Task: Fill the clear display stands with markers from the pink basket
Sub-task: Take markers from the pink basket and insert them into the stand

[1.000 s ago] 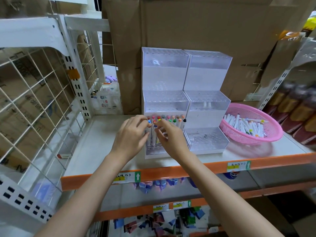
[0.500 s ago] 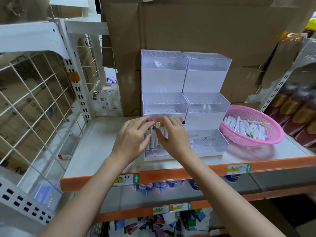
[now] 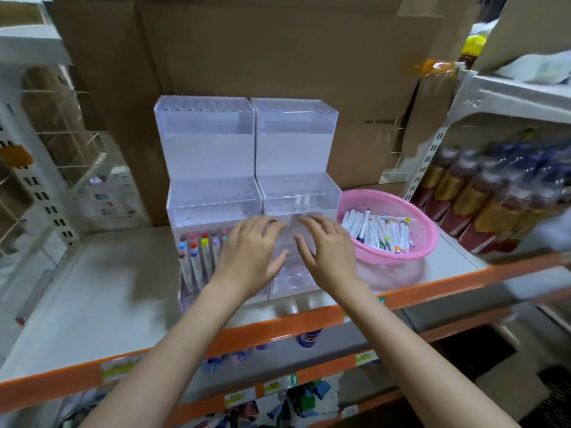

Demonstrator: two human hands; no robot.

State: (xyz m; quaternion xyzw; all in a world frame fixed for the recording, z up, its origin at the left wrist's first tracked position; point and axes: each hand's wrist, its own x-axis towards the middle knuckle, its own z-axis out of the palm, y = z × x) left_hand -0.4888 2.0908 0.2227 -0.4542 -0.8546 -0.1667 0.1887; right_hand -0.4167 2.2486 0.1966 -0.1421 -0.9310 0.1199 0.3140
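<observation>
Two clear stepped display stands sit side by side on the shelf, the left stand [image 3: 204, 149] and the right stand [image 3: 296, 143]. Several coloured-cap markers [image 3: 200, 251] stand upright in the left stand's lowest tier. My left hand [image 3: 250, 254] hovers with relaxed, spread fingers over that tier's right part, holding nothing. With fingers equally loose and empty, my right hand [image 3: 330, 251] is over the right stand's lowest tier. The pink basket [image 3: 426, 242] with several loose markers [image 3: 380, 230] stands to the right of the stands.
The white shelf [image 3: 102, 291] has an orange front edge. Cardboard boxes [image 3: 247, 50] rise behind the stands. Dark bottles [image 3: 482, 193] line a rack at the right. A white wire grid [image 3: 46, 143] stands at the left. Lower shelves hold small goods.
Both hands have left the markers in the left stand's lowest tier and shifted right, towards the right stand and the basket. The view has swung right and is blurred.
</observation>
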